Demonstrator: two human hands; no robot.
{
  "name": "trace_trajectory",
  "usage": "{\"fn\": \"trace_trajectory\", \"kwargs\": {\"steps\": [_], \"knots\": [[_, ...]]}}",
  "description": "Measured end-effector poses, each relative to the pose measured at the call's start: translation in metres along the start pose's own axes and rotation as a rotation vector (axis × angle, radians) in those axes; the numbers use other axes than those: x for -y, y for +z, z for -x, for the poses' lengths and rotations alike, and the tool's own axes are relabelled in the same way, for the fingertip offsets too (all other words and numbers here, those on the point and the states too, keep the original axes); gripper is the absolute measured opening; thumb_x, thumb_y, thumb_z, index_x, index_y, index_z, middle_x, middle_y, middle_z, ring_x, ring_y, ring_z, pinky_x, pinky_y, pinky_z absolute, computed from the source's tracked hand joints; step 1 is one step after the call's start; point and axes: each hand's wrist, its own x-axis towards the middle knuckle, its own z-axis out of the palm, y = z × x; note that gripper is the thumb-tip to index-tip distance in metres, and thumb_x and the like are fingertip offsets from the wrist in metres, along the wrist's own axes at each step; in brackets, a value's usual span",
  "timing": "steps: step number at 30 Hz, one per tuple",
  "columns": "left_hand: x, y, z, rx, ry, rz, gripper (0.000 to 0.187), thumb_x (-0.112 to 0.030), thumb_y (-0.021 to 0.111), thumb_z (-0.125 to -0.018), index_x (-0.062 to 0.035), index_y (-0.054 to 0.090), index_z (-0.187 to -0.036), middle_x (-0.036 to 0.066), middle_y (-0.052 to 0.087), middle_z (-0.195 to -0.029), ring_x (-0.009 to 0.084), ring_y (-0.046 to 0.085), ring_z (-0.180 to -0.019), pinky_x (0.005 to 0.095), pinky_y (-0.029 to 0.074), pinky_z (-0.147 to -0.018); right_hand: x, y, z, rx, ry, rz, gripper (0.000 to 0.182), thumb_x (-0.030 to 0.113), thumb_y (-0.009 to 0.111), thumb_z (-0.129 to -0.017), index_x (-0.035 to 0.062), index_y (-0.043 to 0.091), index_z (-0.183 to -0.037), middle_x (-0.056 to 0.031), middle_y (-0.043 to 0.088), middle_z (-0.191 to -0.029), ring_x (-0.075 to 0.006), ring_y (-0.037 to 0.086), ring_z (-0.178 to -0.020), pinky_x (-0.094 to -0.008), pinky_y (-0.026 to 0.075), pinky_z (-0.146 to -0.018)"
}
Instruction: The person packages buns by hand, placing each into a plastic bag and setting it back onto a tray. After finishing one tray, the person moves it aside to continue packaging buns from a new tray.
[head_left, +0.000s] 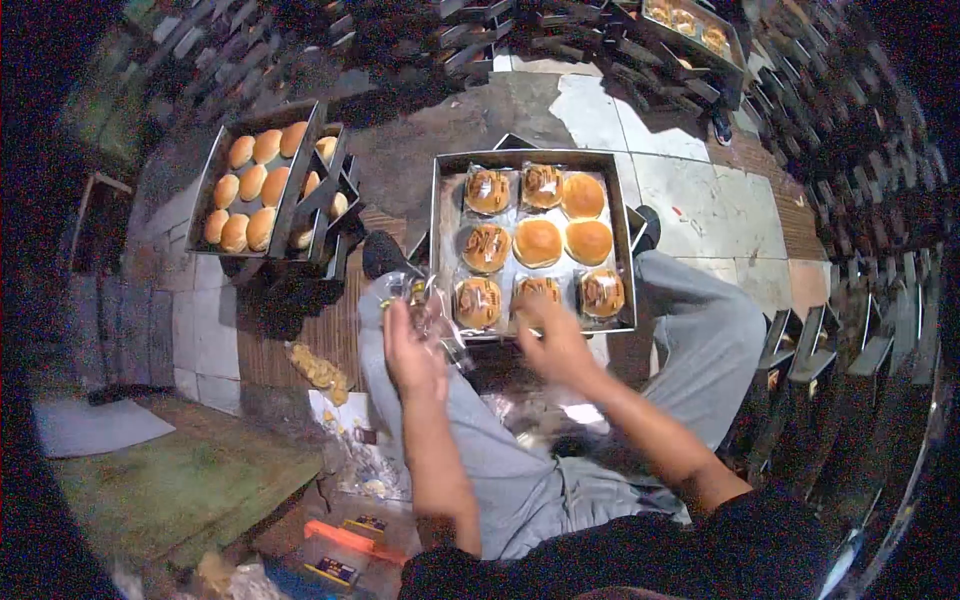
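In front of me a square metal tray point(445, 200) holds round buns. Three are bare, among them a glossy golden bun point(538, 243) in the middle. Several others sit in clear printed wrappers, such as the bun point(487, 190) at the far left corner. My right hand point(555, 340), slightly blurred, reaches over the near edge with its fingers on a wrapped bun point(537, 288) in the nearest row, partly covering it. Left of the tray, my left hand point(410, 350) is raised, its fingers closed around clear plastic wrappers point(430, 305).
A second tray point(290, 215) of bare buns rests on stacked trays at left. Another bun tray point(715, 60) stands at far right. Beside my left leg lie a bag of yellowish pieces point(318, 372) and plastic packets point(350, 545). Dark trays point(860, 360) line the right side.
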Motion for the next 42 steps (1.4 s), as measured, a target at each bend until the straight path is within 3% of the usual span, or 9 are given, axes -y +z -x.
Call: {"fn": "trace_trajectory", "kwargs": {"steps": [4, 10, 16, 18, 23, 26, 30, 36, 42], "knots": [[-0.022, 0.019, 0.002, 0.169, -0.02, 0.004, 0.043, -0.037, 0.049, -0.106, -0.0022, 0.057, -0.131, 0.012, 0.066, -0.124, 0.0274, 0.065, -0.116, 0.0394, 0.054, -0.09, -0.117, 0.02, -0.096, -0.136, -0.118, 0.486, 0.035, 0.02, 0.06, -0.092, 0.0006, 0.059, -0.122, -0.0216, 0.061, -0.119, -0.0386, 0.058, -0.112, -0.0507, 0.049, -0.095], [-0.025, 0.007, -0.007, 0.189, -0.052, 0.067, 0.047, -0.038, 0.045, -0.106, -0.0019, 0.055, -0.135, 0.015, 0.063, -0.132, 0.0327, 0.062, -0.122, 0.0444, 0.052, -0.094, -0.164, 0.011, -0.18, 0.362, -0.041, 0.74, 0.05, 0.019, 0.066, -0.087, 0.0108, 0.055, -0.136, -0.0213, 0.059, -0.123, -0.0403, 0.059, -0.111, -0.0491, 0.052, -0.093], [-0.019, 0.003, -0.007, 0.273, -0.03, 0.223, 0.043, -0.035, 0.044, -0.107, -0.0025, 0.054, -0.133, 0.017, 0.062, -0.132, 0.036, 0.061, -0.123, 0.0442, 0.056, -0.093, -0.163, -0.053, -0.127, 0.275, -0.352, 0.667, 0.022, 0.01, 0.074, -0.078, 0.0034, 0.067, -0.097, -0.0187, 0.058, -0.114, -0.0411, 0.059, -0.102, -0.048, 0.05, -0.085], [-0.018, 0.004, -0.001, 0.248, -0.019, 0.242, 0.042, -0.035, 0.046, -0.107, -0.0033, 0.055, -0.131, 0.016, 0.065, -0.127, 0.0359, 0.063, -0.119, 0.0429, 0.056, -0.092, -0.14, -0.084, -0.086, 0.107, -0.434, 0.48, 0.023, 0.011, 0.073, -0.079, 0.0023, 0.064, -0.099, -0.0175, 0.06, -0.107, -0.0338, 0.062, -0.097, -0.0444, 0.051, -0.084], [-0.006, 0.009, 0.009, 0.2, -0.048, 0.261, 0.04, -0.038, 0.047, -0.106, -0.005, 0.058, -0.127, 0.014, 0.068, -0.118, 0.0347, 0.067, -0.11, 0.0478, 0.056, -0.094, -0.094, -0.125, 0.029, -0.413, 0.504, -0.67, 0.039, 0.04, 0.059, -0.099, 0.0079, 0.061, -0.122, -0.009, 0.068, -0.104, -0.0179, 0.068, -0.079, -0.034, 0.058, -0.074], [0.01, 0.005, 0.006, 0.177, -0.076, 0.325, 0.047, -0.045, 0.05, -0.103, -0.0029, 0.058, -0.124, 0.017, 0.068, -0.116, 0.037, 0.067, -0.11, 0.0552, 0.057, -0.092, -0.002, -0.095, 0.084, -0.12, 0.554, -1.531, 0.074, 0.05, 0.068, -0.092, 0.0084, 0.042, -0.147, -0.0194, 0.05, -0.145, -0.0396, 0.052, -0.132, -0.0631, 0.054, -0.097], [-0.003, 0.017, 0.032, 0.131, -0.026, 0.312, 0.056, -0.051, 0.051, -0.101, -0.0016, 0.054, -0.128, 0.021, 0.066, -0.12, 0.0382, 0.067, -0.111, 0.0577, 0.057, -0.088, 0.056, -0.068, 0.081, 0.266, 0.321, -1.268, 0.077, 0.019, 0.078, -0.084, 0.006, 0.04, -0.15, -0.0156, 0.057, -0.136, -0.0325, 0.059, -0.125, -0.0451, 0.051, -0.105], [0.0, 0.019, 0.036, 0.257, -0.12, 0.412, 0.057, -0.055, 0.047, -0.102, -0.0045, 0.053, -0.127, 0.013, 0.064, -0.113, 0.037, 0.067, -0.107, 0.0584, 0.057, -0.085, 0.105, -0.041, 0.066, 0.044, -0.545, 0.091, 0.056, 0.004, 0.076, -0.081, 0.0021, 0.058, -0.134, -0.0221, 0.06, -0.133, -0.0372, 0.06, -0.123, -0.039, 0.05, -0.102], [0.032, 0.018, 0.035, 0.106, -0.01, 0.372, 0.063, -0.057, 0.043, -0.102, -0.0016, 0.052, -0.13, 0.017, 0.065, -0.116, 0.038, 0.065, -0.112, 0.064, 0.052, -0.095, 0.111, -0.071, 0.059, 0.13, -0.088, -0.105, 0.041, 0.0, 0.075, -0.083, 0.0053, 0.069, -0.124, -0.0179, 0.07, -0.121, -0.03, 0.069, -0.113, -0.0383, 0.054, -0.095]]}}
